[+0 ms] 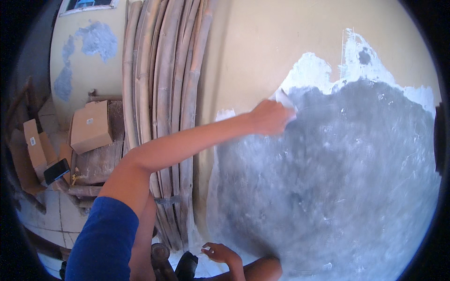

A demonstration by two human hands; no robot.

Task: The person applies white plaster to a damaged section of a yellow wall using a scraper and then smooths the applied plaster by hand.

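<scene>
My left arm reaches across to the wall, and my left hand (272,117) is closed on a pale, thin sheet (286,104), perhaps sandpaper. The sheet lies against the wall where a large grey plaster patch (328,164) meets the cream paint (262,51). Jagged white filler (309,70) runs along the patch's upper edge. Low down, my right hand (219,253) hangs beside my bent knee (265,270), fingers loosely curled and apart, with nothing seen in it.
Tall bamboo poles (164,70) lean upright to the left of the patch. Further left, a cardboard box (91,127) rests on a wooden seat (96,166). A dark phone (56,171) and an opened carton (35,145) are beside it. Pale tiles (51,220) cover the floor.
</scene>
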